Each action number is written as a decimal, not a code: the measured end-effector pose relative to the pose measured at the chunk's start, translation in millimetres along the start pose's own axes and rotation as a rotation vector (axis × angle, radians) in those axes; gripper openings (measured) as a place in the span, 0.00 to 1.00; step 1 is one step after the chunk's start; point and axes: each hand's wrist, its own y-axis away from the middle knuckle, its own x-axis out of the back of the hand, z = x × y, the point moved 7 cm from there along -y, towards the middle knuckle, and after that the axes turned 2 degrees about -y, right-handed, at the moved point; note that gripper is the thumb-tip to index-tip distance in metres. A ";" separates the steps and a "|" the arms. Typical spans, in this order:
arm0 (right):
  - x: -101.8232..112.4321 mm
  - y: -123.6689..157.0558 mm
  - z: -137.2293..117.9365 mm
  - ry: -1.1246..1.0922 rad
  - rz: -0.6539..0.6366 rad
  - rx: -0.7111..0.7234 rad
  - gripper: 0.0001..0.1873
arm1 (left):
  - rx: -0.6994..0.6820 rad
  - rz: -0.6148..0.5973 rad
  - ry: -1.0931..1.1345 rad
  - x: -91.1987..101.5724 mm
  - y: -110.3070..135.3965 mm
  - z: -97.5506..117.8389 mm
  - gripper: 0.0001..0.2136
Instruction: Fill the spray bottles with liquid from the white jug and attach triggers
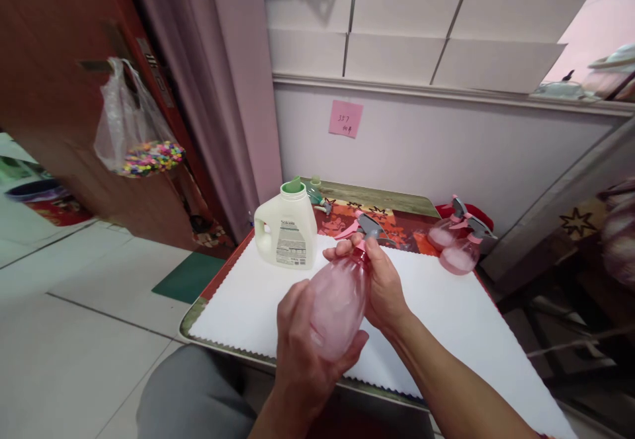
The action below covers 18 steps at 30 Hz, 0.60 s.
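Note:
A pink see-through spray bottle [340,307] is held tilted above the white mat, its grey and pink trigger head [370,227] pointing away from me. Around its rounded lower body my left hand [302,346] is wrapped. My right hand [384,283] grips the neck, with fingers at the pink collar under the trigger head. Pale, foamy-looking liquid shows inside the bottle. Left of it stands a cream detergent jug [288,227] with a handle and a green piece in its mouth.
Two more pink spray bottles [459,257] stand at the table's right back. Behind the jug lies a green-tinted bottle [315,193]. The white mat [238,300] covers much of the table. White boxes [401,62] line the ledge above; a plastic bag [133,128] hangs from the door handle.

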 end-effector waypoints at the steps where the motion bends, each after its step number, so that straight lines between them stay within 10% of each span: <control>1: -1.5 1.2 -0.5 -0.008 0.001 0.003 0.16 | -0.109 0.012 -0.077 -1.4 2.4 2.5 0.48; 5: -8.7 5.6 -8.0 -0.002 -0.027 0.073 0.12 | -0.160 0.093 -0.021 -4.8 3.7 1.4 0.52; 10: -9.7 9.4 -18.0 0.019 -0.055 0.199 0.13 | 0.579 0.116 0.722 -25.8 9.5 -24.8 0.47; 15: -12.3 15.1 -23.9 0.182 -0.200 0.274 0.12 | 1.256 -0.365 1.252 -67.3 38.4 -22.7 0.44; 18: -3.1 16.2 -22.6 0.227 -0.167 0.261 0.12 | 1.387 -0.690 1.177 -70.9 56.5 -24.6 0.46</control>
